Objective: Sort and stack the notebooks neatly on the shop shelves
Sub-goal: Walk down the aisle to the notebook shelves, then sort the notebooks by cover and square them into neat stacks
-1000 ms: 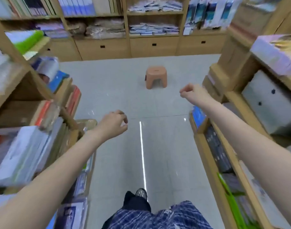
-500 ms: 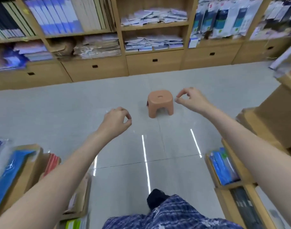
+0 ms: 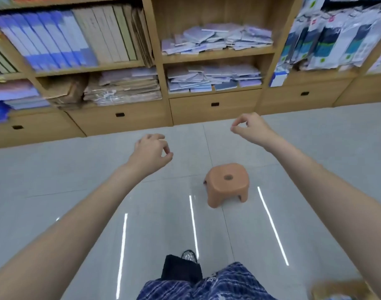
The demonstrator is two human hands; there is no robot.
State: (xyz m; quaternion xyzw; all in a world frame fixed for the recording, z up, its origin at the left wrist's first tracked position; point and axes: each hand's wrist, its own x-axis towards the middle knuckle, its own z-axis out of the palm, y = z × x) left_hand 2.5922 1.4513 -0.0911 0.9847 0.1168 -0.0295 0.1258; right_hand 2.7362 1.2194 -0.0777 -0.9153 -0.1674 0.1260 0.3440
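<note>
Loose, untidy piles of pale purple and blue notebooks lie on the upper middle shelf (image 3: pixel 215 38) and on the shelf below it (image 3: pixel 213 77) of the wooden wall unit ahead. My left hand (image 3: pixel 150 153) is held out in front over the floor, fingers loosely curled, holding nothing. My right hand (image 3: pixel 249 127) reaches a little farther forward, thumb and forefinger close together, with nothing in it. Both hands are well short of the shelves.
A small orange plastic stool (image 3: pixel 227 182) stands on the grey tiled floor between me and the shelves. Upright blue and beige books (image 3: pixel 62 37) fill the left shelf, packaged goods (image 3: pixel 336 37) hang at right. Drawers (image 3: pixel 214 103) run along the bottom.
I have walked forward out of the aisle; the side shelves have left the view, the back shelves and the stool are much nearer. Both hands stay raised and hold nothing.
</note>
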